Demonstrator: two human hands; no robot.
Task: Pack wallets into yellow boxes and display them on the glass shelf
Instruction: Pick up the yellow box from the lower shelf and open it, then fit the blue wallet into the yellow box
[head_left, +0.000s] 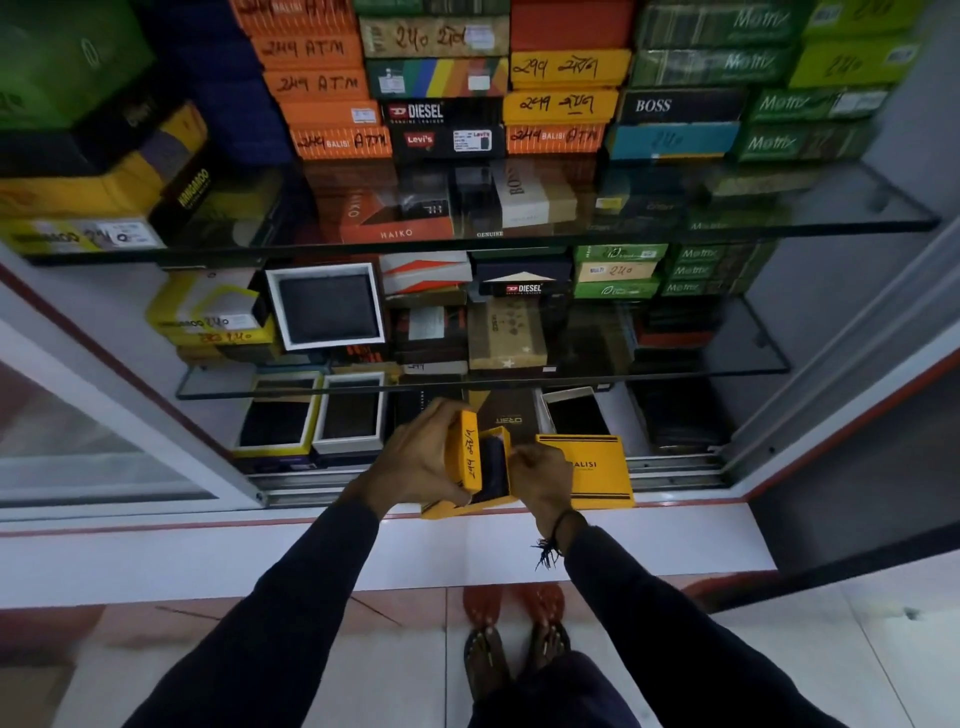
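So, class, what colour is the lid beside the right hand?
Yellow with black stripes, head view.

We wear long dark navy sleeves (291, 613) reaching both wrists. A dark cord bracelet (558, 530) with a frayed tassel circles our right wrist. Dark trousers (550, 696) and open dark sandals (485, 660) show below.

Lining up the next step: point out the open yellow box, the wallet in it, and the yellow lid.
Open yellow box (464, 456), head view, handwritten side wall.
Wallet (496, 467), head view, dark middle.
Yellow lid (602, 475), head view, printed top face.
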